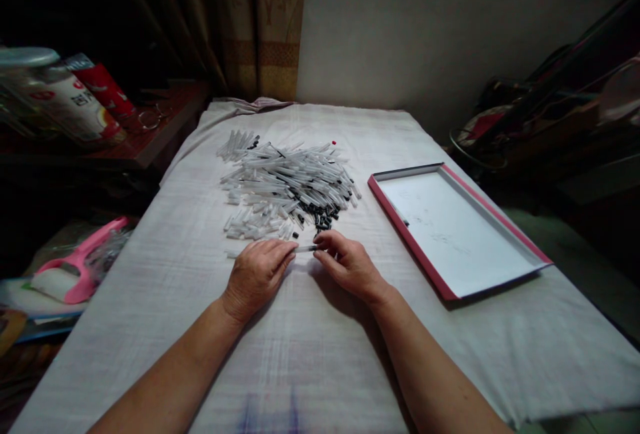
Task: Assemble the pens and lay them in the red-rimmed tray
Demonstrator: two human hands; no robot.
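Observation:
Between the thumb and fingers of my left hand (257,273) is a clear plastic pen barrel (306,249), lying roughly level just above the cloth. My right hand (347,262) pinches a small black end piece (315,247) at the barrel's right end; the fingertips partly hide it. Just beyond my hands spreads a big pile of clear pen barrels (295,171). Small black pieces (325,214) are heaped at its near right side, and short translucent pieces (257,222) at its near left. Another translucent piece (232,255) lies left of my left hand.
A shallow red-rimmed box lid (413,237) rests on the right of the cloth-covered table (320,367), with one pen (401,215) inside. A tiny red piece (334,143) lies behind the pile. On the left are jars (65,104) on a shelf and a pink-handled object (83,257).

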